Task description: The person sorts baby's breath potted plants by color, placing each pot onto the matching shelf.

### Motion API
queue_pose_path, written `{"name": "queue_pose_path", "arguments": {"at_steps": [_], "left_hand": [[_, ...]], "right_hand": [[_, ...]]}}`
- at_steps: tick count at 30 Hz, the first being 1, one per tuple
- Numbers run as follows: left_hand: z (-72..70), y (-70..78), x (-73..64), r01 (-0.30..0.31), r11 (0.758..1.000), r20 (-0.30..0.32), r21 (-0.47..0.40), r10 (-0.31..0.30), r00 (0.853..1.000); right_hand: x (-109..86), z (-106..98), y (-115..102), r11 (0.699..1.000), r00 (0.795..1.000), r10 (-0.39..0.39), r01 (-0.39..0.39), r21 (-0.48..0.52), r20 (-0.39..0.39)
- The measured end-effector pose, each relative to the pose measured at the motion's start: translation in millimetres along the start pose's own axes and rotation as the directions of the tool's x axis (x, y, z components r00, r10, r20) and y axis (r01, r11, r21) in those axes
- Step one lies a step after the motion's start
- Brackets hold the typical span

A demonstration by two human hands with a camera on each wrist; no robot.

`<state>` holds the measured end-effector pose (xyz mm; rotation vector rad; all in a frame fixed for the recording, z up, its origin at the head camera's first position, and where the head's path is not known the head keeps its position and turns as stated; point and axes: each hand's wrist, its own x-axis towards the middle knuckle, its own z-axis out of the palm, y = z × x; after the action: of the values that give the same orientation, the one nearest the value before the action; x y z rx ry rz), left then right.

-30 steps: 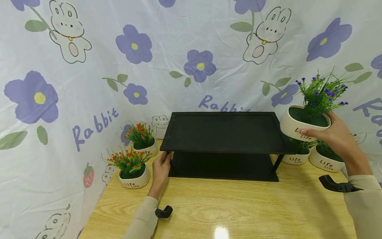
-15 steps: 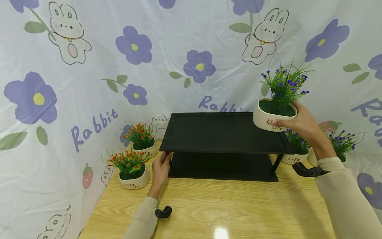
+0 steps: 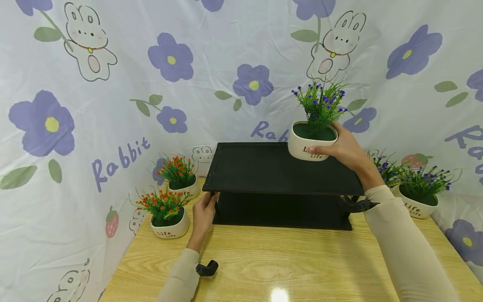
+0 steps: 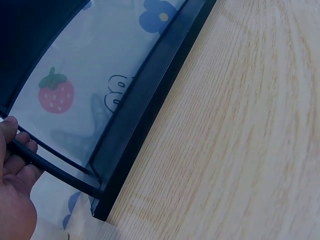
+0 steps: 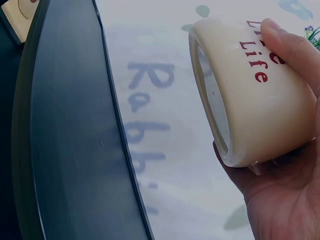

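Note:
My right hand (image 3: 345, 147) grips a white oval flowerpot (image 3: 302, 144) lettered "Life", with purple flowers and green grass in it. In the right wrist view the pot (image 5: 260, 95) is off the black two-tier shelf (image 5: 75, 125), its underside showing, and the thumb lies over the lettering. Down at the left end of the shelf (image 3: 264, 167), my left hand (image 3: 203, 212) holds a support post. The left wrist view shows that hand (image 4: 17, 190) with its fingers curled round the thin black post (image 4: 55, 172).
Two pots with orange-red flowers (image 3: 170, 224) (image 3: 183, 180) stand left of the shelf on the wooden table (image 3: 241, 260). Purple-flowered pots (image 3: 419, 201) stand on the right, one partly behind my right arm. A patterned cloth (image 3: 211, 42) hangs behind.
My right hand has carried the flowerpot leftward from beyond the shelf's right end to above its right half. The left hand has stayed on the post.

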<state>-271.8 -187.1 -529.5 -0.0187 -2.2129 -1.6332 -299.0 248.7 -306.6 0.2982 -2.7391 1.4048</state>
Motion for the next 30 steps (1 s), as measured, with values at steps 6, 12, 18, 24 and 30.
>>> {"name": "queue_pose_path", "arguments": {"at_steps": [6,12,18,24,30], "left_hand": [[-0.4,-1.0,0.9,-0.007,1.0,0.001,0.002,0.007,1.0],[-0.9,-0.7,1.5,-0.01,1.0,0.002,0.015,0.01,1.0],[-2.7,-0.7,2.1,-0.02,1.0,0.0,0.013,0.02,1.0],[-3.9,-3.4,1.9,-0.02,1.0,0.022,-0.012,0.02,1.0],[-3.8,-0.2,-1.2,-0.014,1.0,0.023,0.007,0.014,1.0]], "right_hand": [[12.5,21.2,-13.3,0.999,0.999,-0.034,0.033,0.026,0.028],[24.0,40.4,-24.0,0.998,0.997,-0.048,0.045,0.052,0.057],[36.2,59.9,-38.6,0.995,0.995,-0.065,0.059,0.079,0.08],[46.9,81.5,-51.2,0.991,0.988,-0.1,0.089,0.097,0.12],[54.2,101.5,-61.6,0.987,0.977,-0.141,0.126,0.103,0.16]]}}
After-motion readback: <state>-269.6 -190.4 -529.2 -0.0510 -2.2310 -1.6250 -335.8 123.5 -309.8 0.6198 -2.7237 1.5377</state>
